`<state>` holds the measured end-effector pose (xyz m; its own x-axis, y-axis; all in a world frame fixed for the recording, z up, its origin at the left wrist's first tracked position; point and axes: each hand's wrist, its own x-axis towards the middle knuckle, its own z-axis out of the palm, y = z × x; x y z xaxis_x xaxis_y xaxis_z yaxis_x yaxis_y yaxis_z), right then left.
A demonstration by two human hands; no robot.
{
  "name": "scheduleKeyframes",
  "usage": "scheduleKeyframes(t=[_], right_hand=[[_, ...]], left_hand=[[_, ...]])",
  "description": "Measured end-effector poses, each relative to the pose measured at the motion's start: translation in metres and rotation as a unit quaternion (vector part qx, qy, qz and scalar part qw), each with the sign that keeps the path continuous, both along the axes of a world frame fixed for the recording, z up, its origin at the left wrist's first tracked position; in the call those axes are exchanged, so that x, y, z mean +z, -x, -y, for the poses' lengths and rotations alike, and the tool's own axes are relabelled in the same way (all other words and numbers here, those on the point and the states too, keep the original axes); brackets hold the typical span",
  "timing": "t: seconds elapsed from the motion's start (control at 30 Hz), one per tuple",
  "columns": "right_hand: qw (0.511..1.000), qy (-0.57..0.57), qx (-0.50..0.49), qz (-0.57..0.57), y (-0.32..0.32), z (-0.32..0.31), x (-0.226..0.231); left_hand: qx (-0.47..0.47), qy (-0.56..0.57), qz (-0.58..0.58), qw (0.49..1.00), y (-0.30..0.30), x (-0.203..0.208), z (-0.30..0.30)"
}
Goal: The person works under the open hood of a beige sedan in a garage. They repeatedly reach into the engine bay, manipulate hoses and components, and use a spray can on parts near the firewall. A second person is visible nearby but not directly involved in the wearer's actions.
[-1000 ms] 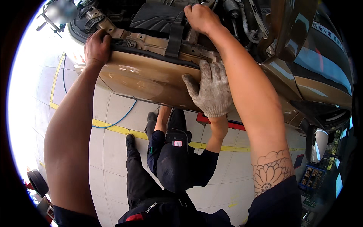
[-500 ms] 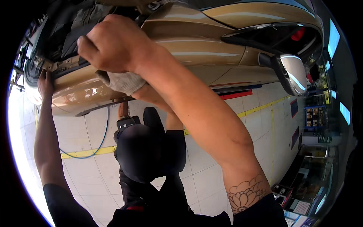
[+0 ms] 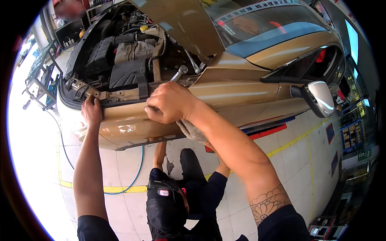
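Note:
My right hand is closed in a fist above the car's tan fender. From its top sticks the shiny round head of a ratchet wrench; the fist hides the rest of its handle. My left hand lies at the front edge of the engine bay, fingers curled over the rim beside a metal bracket. The engine bay stands uncovered under the raised hood. Another shiny metal rod slants down inside, near the fender.
A person in a dark cap crouches below my arms. Their gloved hand is beside the fender, just under my right wrist; their bare arm reaches beneath the bumper. A blue hose lies on the tiles. The side mirror juts out at right.
The view has shifted, showing more of the engine bay. My right fist now appears lower and farther right, and the ratchet head has come into sight. The crouching person's head appears lower.

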<state>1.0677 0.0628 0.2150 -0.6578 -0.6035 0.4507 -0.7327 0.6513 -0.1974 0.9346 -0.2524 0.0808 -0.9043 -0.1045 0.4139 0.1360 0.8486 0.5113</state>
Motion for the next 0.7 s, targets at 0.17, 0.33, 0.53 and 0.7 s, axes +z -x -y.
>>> scheduleKeyframes(t=[0.17, 0.33, 0.53, 0.7], right_hand=[[0.997, -0.072, -0.014, -0.037, 0.01, 0.047, 0.03], [0.994, -0.087, 0.002, -0.062, 0.005, 0.1, 0.096], [0.98, -0.051, 0.187, -0.042, -0.063, 0.21, 0.181], [0.971, -0.011, 0.24, -0.002, -0.089, 0.273, 0.181]], left_hand=[[-0.019, 0.021, -0.019, 0.999, 0.002, 0.013, 0.022], [-0.071, 0.04, 0.015, 0.997, 0.002, 0.043, 0.034], [-0.111, -0.001, 0.048, 0.993, 0.002, 0.062, 0.072], [-0.324, -0.278, 0.053, 0.903, -0.001, 0.098, 0.107]])
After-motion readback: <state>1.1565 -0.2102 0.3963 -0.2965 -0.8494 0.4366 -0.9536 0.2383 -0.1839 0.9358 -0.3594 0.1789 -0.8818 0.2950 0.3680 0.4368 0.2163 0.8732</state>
